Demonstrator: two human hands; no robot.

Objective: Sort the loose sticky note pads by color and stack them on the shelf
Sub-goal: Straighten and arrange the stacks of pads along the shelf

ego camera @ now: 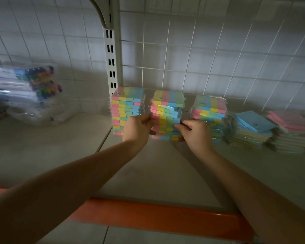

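- Hands on either side of the middle stack (167,114) of wrapped sticky note pads, at the centre of the view, standing on the shelf (158,164).
- The left hand (138,128) grips the stack's left edge, fingers curled round it and thumb at the base.
- The right hand (195,133) grips the stack's right edge, fingers curled onto the wrapping.
- The upper pads in this stack sit slightly askew.
- A left stack (127,111) stands just beside it at 9 o'clock, against the slotted upright post (111,62).
- A right stack (209,111) stands near at 3 o'clock.
- Further toward 3 o'clock lie a blue-topped pile (252,128) and a pink-topped pile (292,132), touching each other.
- Packs of markers (28,88) lie well apart at 9 o'clock.
- An orange strip (157,217) runs along the shelf's front edge at 6 o'clock.
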